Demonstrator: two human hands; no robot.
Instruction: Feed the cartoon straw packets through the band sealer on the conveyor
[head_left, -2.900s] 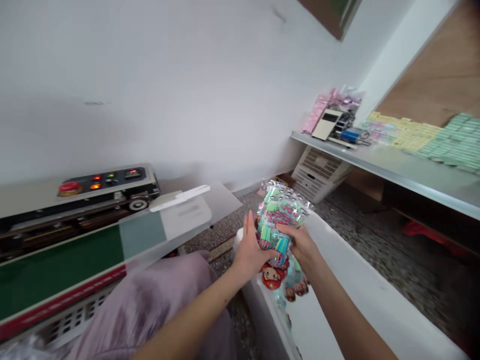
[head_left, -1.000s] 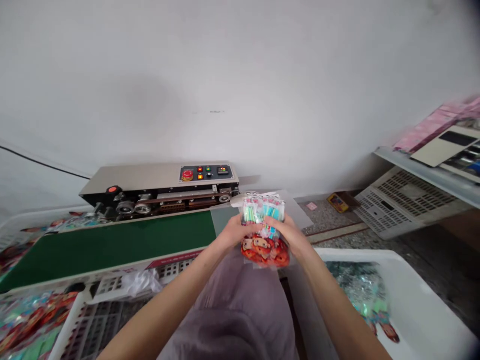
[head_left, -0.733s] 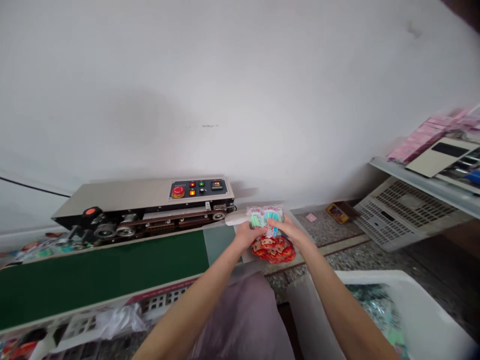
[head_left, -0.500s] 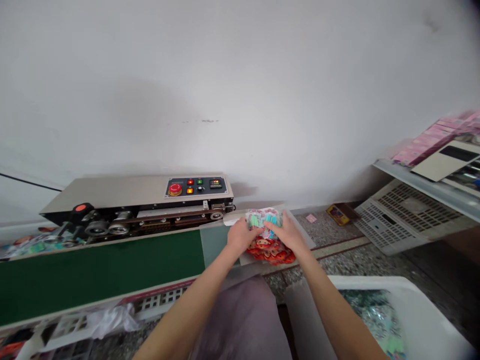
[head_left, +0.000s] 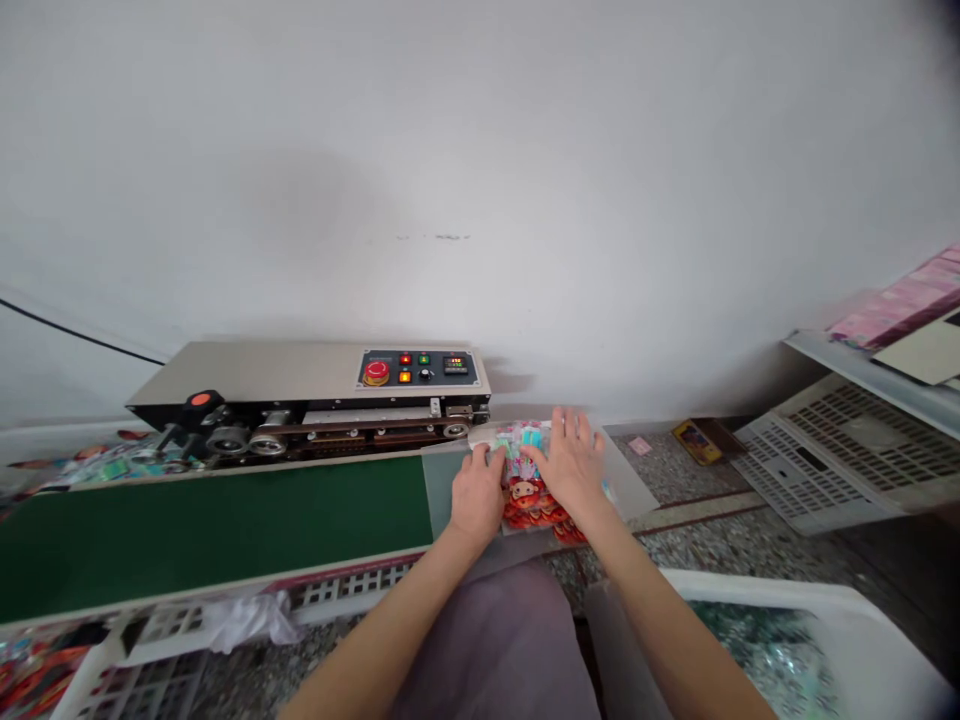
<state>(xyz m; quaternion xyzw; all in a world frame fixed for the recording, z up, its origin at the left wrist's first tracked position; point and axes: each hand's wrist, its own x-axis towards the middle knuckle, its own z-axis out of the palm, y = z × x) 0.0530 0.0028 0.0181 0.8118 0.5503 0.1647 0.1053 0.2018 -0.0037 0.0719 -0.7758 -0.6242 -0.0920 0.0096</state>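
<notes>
Several clear plastic packets (head_left: 523,490), with red cartoon-figure printing and green and blue contents, lie overlapping at the right end of the conveyor. My left hand (head_left: 478,495) is beside their left edge, its thumb side touching them and its fingers loosely bent and apart. Spread over the packets' right part is my right hand (head_left: 576,465), fingers stretched and thumb on the top packet. Under the packets lies a translucent sheet (head_left: 634,490). To the left stands the band sealing machine (head_left: 247,375), its control panel (head_left: 420,368) lit, with a green conveyor belt (head_left: 225,535) along its front.
A white tub (head_left: 862,620) with shiny green packets stands at lower right. Beyond it are a white plastic crate (head_left: 802,455), a shelf with pink boxes (head_left: 900,300) and a small yellow box (head_left: 697,440). Another crate (head_left: 165,680) is below the belt; a wall (head_left: 480,180) rises behind.
My right hand has opened from around the packets and now lies spread over them. My left hand has loosened to their left side. The view has shifted slightly, moving the machine rightward.
</notes>
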